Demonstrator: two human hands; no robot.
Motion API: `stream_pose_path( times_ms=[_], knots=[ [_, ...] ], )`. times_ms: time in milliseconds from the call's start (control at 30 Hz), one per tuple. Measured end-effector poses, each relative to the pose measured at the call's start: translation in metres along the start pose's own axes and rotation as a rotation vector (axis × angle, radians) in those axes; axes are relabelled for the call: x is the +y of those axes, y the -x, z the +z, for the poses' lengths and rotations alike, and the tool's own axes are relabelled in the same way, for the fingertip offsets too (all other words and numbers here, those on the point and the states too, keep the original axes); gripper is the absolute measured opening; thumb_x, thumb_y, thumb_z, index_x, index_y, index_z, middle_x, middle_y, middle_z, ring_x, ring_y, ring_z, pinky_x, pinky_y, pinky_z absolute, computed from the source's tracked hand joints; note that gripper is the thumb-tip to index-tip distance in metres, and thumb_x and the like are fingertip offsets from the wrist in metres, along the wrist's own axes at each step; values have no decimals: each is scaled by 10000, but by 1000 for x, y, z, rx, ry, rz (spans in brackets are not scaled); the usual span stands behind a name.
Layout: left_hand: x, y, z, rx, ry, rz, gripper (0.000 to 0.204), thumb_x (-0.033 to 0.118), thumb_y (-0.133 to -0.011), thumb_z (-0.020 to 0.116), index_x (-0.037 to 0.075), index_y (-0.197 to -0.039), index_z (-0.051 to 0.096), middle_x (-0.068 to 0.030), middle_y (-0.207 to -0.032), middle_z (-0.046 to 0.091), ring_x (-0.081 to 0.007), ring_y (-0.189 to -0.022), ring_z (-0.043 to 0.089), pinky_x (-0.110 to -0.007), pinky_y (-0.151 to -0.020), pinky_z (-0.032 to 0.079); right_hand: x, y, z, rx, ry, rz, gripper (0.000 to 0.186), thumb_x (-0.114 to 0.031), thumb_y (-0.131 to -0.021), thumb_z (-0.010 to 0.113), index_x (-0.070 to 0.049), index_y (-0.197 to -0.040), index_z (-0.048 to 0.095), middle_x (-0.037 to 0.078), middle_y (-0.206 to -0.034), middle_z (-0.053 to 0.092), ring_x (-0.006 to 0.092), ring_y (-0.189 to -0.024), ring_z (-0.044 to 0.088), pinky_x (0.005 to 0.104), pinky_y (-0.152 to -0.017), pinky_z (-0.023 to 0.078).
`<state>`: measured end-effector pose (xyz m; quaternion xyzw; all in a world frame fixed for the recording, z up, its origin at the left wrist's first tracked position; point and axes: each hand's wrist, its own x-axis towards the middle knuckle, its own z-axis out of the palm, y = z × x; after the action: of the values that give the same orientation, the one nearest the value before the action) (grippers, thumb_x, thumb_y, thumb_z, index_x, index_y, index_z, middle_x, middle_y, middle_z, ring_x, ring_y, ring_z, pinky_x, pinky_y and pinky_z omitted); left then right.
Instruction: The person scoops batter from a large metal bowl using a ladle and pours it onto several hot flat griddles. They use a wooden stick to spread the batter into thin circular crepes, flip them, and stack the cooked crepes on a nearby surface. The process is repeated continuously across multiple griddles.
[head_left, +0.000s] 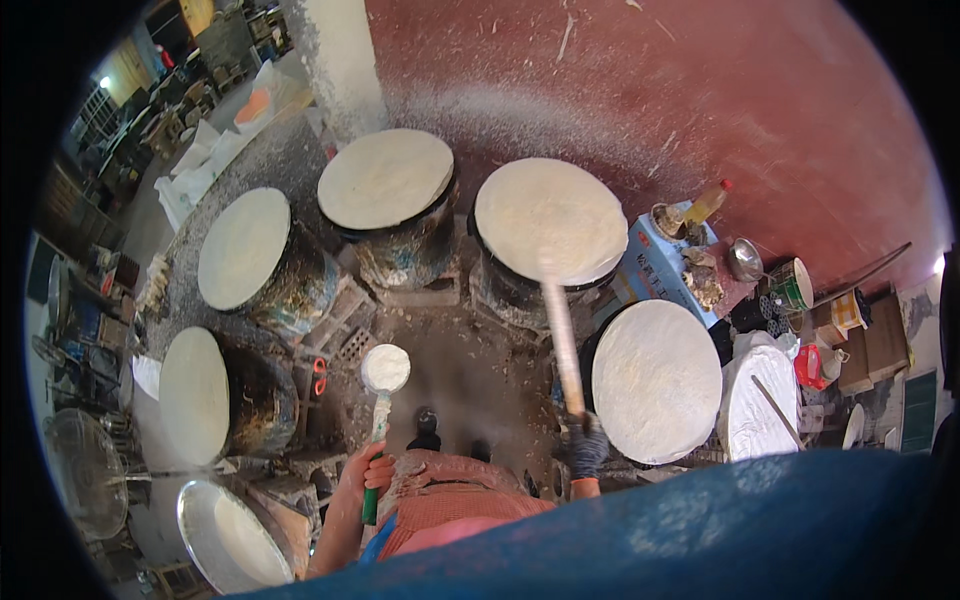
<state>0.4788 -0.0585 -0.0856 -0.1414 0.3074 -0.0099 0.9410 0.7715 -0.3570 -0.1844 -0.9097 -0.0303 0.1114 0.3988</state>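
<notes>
My bare left hand (366, 472) is closed around the green handle of a ladle (386, 369), whose round bowl is full of white batter. In my right hand (586, 448), which wears a grey striped glove, is a long wooden spatula (561, 345), blurred by motion. Its far end reaches the near edge of a pale round flatbread (550, 218) on the griddle at the back right. Nearest to the gloved hand, another round of batter (657, 382) covers the right griddle. Further pale rounds lie on the back griddle (386, 179), the left griddle (244, 249) and the near-left griddle (193, 396).
Sooty drum stoves (407, 250) carry the griddles in an arc around me. A large metal basin (205, 520) of pale batter stands at the lower left. Red-handled scissors (319, 376) hang by the left stoves. A blue box (660, 265) with a bottle (708, 203) stands at right.
</notes>
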Motion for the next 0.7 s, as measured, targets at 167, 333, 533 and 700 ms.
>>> stream_pose_path(
  times_ms=[167,333,533,700],
  knots=[
    [49,-48,50,6,-265,-33,262,182,-961,433,296,-1182,516,29,-545,330,-59,-382,295,-204,-305,260,-6,-13,-38,325,244,96,377,-377,-864,559,-72,-1082,597,173,-891,660,324,-793,639,413,-693,495],
    [108,-91,99,47,-575,-118,252,184,-949,459,318,-1156,511,45,-548,331,-47,-368,267,-186,-308,205,-18,30,-22,220,582,-61,399,-378,-799,608,-103,-1087,603,158,-782,647,335,-704,625,443,-636,489],
    [148,-134,139,92,-619,-263,157,194,-945,469,326,-1007,527,51,-546,329,-40,-377,256,-194,-301,178,-30,32,10,205,604,-84,416,-385,-738,666,-134,-1066,616,143,-837,656,322,-717,633,433,-646,494],
    [134,-140,144,51,-585,-225,200,198,-934,493,360,-1050,501,43,-538,327,-39,-375,257,-201,-301,180,-35,-27,13,-68,614,-55,458,-392,-690,691,-145,-1066,602,142,-879,664,325,-734,640,422,-687,503]
  ],
)
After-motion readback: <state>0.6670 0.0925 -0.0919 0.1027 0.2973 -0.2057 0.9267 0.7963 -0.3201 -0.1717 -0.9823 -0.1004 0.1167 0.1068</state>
